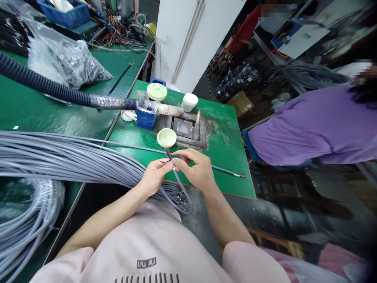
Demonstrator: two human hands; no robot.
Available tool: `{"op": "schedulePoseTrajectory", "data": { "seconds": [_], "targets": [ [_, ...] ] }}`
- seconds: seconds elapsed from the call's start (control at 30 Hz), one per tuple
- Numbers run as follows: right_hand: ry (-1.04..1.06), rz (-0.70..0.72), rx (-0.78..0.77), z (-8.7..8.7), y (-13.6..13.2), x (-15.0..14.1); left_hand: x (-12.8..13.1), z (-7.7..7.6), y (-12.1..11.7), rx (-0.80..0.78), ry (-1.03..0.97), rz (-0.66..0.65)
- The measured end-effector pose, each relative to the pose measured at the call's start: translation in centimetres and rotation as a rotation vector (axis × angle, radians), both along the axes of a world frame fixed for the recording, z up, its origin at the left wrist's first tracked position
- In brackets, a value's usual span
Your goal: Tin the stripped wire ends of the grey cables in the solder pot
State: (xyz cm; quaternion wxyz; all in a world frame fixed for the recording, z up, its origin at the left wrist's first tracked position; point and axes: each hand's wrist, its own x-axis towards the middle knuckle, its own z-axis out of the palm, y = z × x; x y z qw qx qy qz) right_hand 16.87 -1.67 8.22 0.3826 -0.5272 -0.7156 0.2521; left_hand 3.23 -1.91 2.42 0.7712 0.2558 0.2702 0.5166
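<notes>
Both of my hands meet over the near edge of the green table, at the stripped end of a grey cable (180,184). Its thin coloured wires (167,152) fan out upward, red, blue and dark ones among them. My left hand (154,175) pinches the wires near a dark one that points left. Thumb and fingers of my right hand (196,169) close on the same end from the other side. Just beyond the wires sits a shallow pale-green dish (166,137). Another grey cable (226,171) runs behind my hands to a stripped end on the right.
A thick bundle of grey cables (59,157) lies at left, above a wrapped coil (32,224). A soldering pot (184,129) is set in the green table (229,137), beside a ribbed hose (59,88), a white jar (189,101) and a green lid (157,91). Someone in purple (309,125) sits at right.
</notes>
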Motion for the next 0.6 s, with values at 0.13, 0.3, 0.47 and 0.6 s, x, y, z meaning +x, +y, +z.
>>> {"op": "schedulePoseTrajectory", "data": {
  "seconds": [0.13,0.3,0.47,0.6],
  "targets": [
    [-0.173,0.055,0.206,1.4,0.9,-1.1,0.1,-0.6,-0.3,0.01,0.057,-0.041],
    [-0.05,0.057,0.048,1.6,1.9,-1.8,-0.4,-0.3,-0.5,0.026,0.099,-0.053],
    [0.252,0.112,-0.224,0.6,2.6,-0.9,-1.8,0.8,-0.3,-0.078,0.087,0.04],
    [0.333,0.091,-0.234,-0.2,2.5,-0.6,-2.3,1.1,-0.3,-0.129,0.051,0.01]
  ]
}}
